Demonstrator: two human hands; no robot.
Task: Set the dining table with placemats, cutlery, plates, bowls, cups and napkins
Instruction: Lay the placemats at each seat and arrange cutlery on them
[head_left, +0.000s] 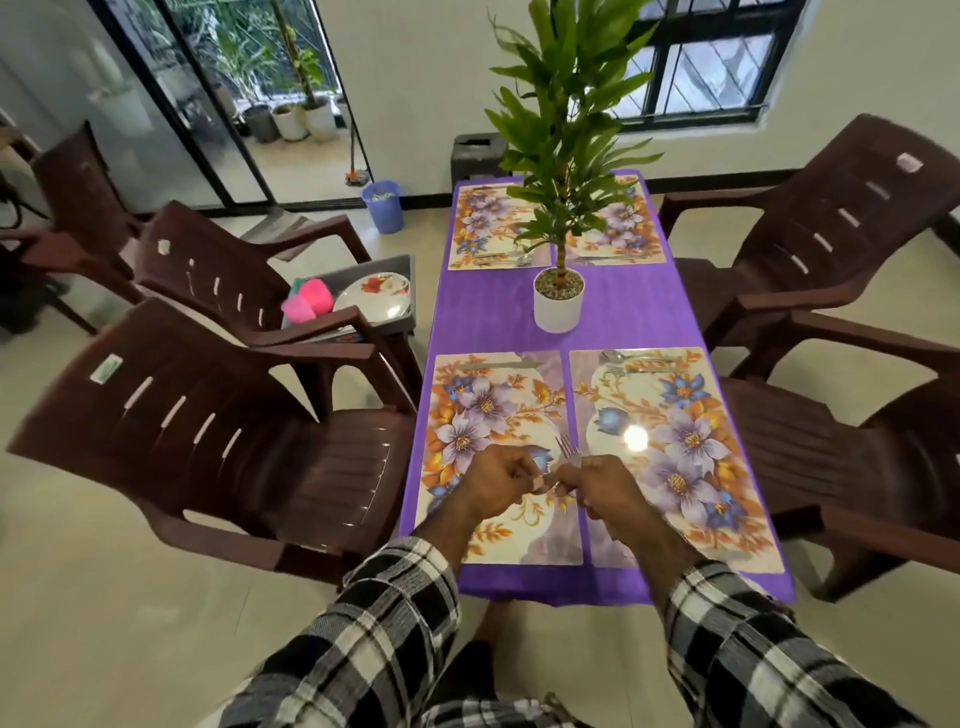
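Bench (613, 317): long, narrow, draped in matte purple cloth. Four glossy rectangular placemats, floral print in lilac, blue and orange on cream; a ceiling light glares off the near right placemat (675, 457). Near left placemat (498, 457) lies just beside it, a thin strip of cloth between. Far left placemat (491, 226) and far right placemat (621, 226) each carry cutlery along the near edge. Spoon and fork (636, 361), shiny metal, lie at the far edge of the near right placemat; one utensil (496, 366) at the far edge of the near left one.

Fork (567, 448): thin metal, tines pointing away, held above the seam between the two near placemats.

Right hand (597, 488): grip curled round the fork handle. Left hand (498, 480): fingers curled, tips meeting the right hand at the handle; cannot tell whether it grasps anything. Both forearms in black-and-white checked sleeves.

White cylindrical pot (558, 306) with leafy plant mid-bench. Brown moulded plastic chairs around. Side stool holds floral plate (371, 296) and pink cups (309, 301).
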